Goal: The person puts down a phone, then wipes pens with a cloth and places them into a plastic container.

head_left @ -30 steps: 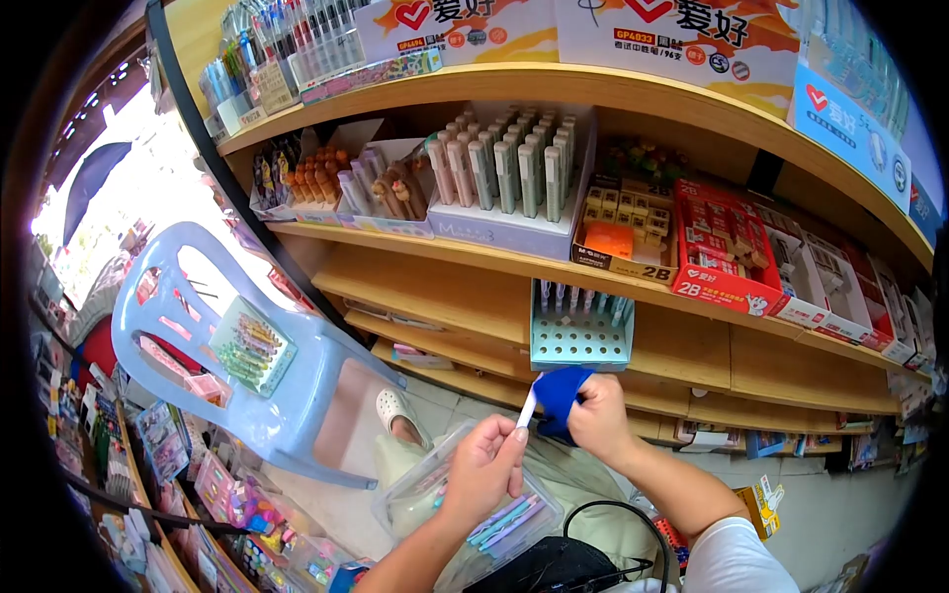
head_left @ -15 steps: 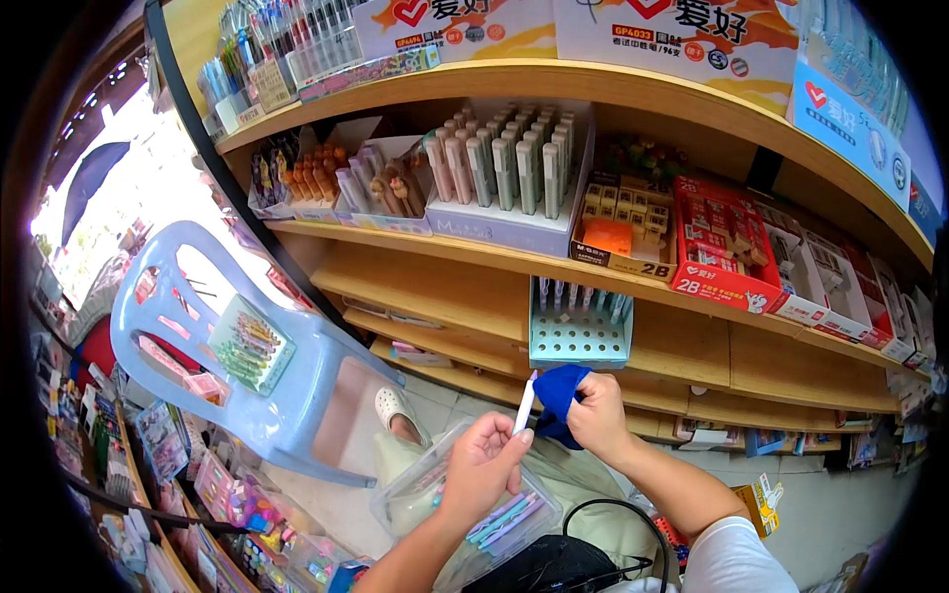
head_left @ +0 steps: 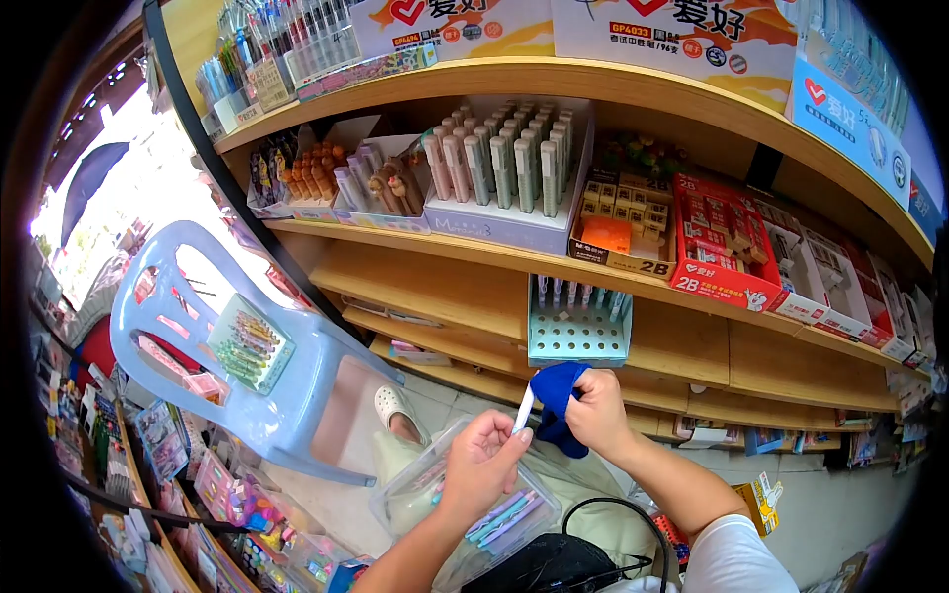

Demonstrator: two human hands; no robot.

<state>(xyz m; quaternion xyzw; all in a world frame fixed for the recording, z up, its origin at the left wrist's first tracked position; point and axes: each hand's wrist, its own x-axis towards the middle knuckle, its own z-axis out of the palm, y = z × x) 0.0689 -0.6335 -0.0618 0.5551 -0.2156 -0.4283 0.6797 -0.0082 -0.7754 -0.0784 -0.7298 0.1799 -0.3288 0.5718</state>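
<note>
My left hand [head_left: 482,461] is closed on a slim white pen [head_left: 524,407], which points up and slightly right. In my right hand [head_left: 597,411] a dark blue cloth [head_left: 561,393] is gripped, hanging down and touching or nearly touching the pen's upper end. Under my hands, a clear plastic box [head_left: 395,489] on my lap holds several purple and teal pens [head_left: 509,519]. Just beyond, a light teal holder [head_left: 579,346] with rows of holes stands on a lower shelf, with several pens in its back rows.
A wooden shelf [head_left: 474,255] ahead carries boxes of pens and a red box of erasers [head_left: 727,282]. On the left, a blue plastic chair [head_left: 326,395] bears a tray of pens [head_left: 252,344]. A black cable [head_left: 657,529] loops near my right forearm.
The blue cloth has shifted slightly against the pen, and its lower part hangs a little differently. Both hands stay in nearly the same place.
</note>
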